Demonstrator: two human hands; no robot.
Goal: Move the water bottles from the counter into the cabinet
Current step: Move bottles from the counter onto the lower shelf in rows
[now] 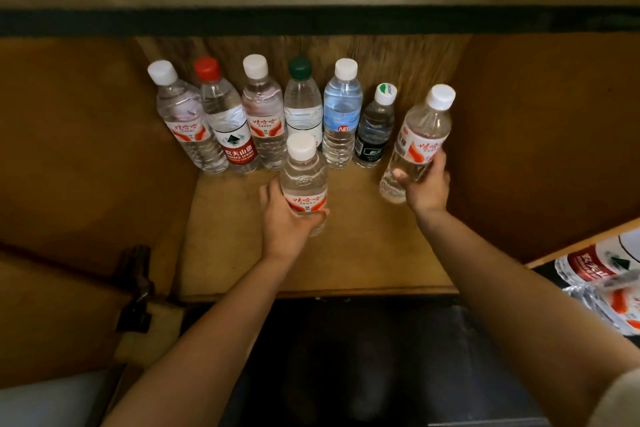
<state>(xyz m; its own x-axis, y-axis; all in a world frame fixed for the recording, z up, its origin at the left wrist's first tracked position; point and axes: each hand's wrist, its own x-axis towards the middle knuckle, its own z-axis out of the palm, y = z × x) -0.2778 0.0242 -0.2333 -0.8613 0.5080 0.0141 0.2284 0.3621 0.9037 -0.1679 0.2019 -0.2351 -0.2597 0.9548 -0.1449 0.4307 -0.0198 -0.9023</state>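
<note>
Both my arms reach into an open wooden cabinet [311, 263]. My left hand [285, 218] grips a white-capped water bottle with a red label [303, 177], upright on the shelf in front of the row. My right hand [424, 184] holds a second white-capped, red-labelled bottle [420, 135] by its lower half, tilted, at the right end of the row. Several bottles stand in a row [266, 114] against the cabinet's back wall, with white, red and green caps.
The cabinet's left wall [86, 156] and right wall [547, 142] close in the shelf. A dark hinge [136, 284] sits at the lower left on the open door. More bottles [602, 274] lie at the right edge, outside the cabinet.
</note>
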